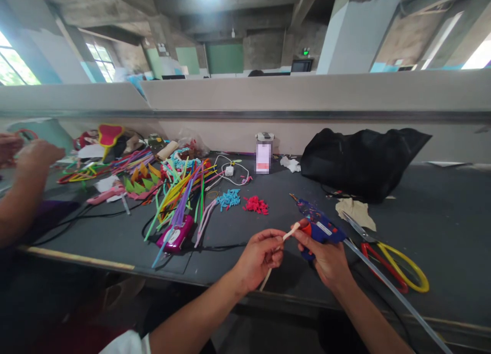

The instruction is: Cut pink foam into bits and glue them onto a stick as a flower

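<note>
My left hand point(263, 259) is closed, pinching a thin cream-coloured strip point(290, 231), possibly a pipe cleaner, whose tail point(265, 280) hangs below the fingers. My right hand point(329, 262) is closed around the handle area of a blue hot glue gun point(324, 227), its grip partly hidden by the fingers. The right thumb and fingertip also meet the upper end of the cream strip. From the gun's back a long clear glue stick point(399, 297) slants down to the right. The nozzle points up and left, away from the strip.
Scissors point(402, 264) lie right of the gun beside a beige cloth piece point(356, 213). Red point(256, 205) and blue point(228, 199) bits form small piles. Left are pipe cleaners point(180, 190) and a magenta box point(175, 235). Behind stand a phone point(263, 157) and black bag point(349, 162). Another person's arm point(26, 180) is at left.
</note>
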A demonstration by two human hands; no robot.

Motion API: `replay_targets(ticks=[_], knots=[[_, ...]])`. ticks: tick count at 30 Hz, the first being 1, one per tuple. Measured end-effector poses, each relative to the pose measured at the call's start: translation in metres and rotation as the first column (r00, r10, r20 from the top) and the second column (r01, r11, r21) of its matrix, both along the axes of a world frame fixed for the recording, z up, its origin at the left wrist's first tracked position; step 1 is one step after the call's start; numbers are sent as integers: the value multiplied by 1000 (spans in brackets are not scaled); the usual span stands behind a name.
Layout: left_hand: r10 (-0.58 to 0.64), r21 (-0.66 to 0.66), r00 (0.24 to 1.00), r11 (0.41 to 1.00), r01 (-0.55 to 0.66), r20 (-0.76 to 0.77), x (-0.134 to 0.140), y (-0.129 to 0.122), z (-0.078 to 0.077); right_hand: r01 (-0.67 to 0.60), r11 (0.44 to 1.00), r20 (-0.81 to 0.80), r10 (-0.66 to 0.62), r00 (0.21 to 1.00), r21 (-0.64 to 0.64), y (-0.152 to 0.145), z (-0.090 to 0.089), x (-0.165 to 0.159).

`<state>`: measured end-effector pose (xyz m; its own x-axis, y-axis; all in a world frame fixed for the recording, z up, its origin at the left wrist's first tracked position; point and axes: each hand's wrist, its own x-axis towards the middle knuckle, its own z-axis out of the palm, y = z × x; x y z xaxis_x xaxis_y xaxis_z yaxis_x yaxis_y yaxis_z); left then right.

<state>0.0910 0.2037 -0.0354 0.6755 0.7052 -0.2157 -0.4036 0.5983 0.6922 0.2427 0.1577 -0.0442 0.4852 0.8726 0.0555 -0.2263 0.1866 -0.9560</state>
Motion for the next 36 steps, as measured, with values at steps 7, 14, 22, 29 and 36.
replay_targets(ticks=[7, 14, 22, 29, 36], knots=[[-26, 63, 995, 998, 32, -93, 0, -3, 4, -15, 1000, 23, 16, 1000, -19, -1, -1, 0], [-46, 97, 992, 994, 58, -120, -2, -2, 0, -23, 999, 33, 24, 999, -33, -2, -2, -1], [0, 109, 991, 994, 15, -137, 0, -5, 5, 19, 1000, 21, -19, 1000, -9, -2, -2, -8], [90, 243, 984, 969, -50, -155, 2, -10, 5, 82, 997, 17, -82, 996, 6, -2, -3, -12], [66, 224, 988, 974, -34, -138, 1, -9, 8, 48, 999, 16, -48, 999, 2, -2, 1, -12]])
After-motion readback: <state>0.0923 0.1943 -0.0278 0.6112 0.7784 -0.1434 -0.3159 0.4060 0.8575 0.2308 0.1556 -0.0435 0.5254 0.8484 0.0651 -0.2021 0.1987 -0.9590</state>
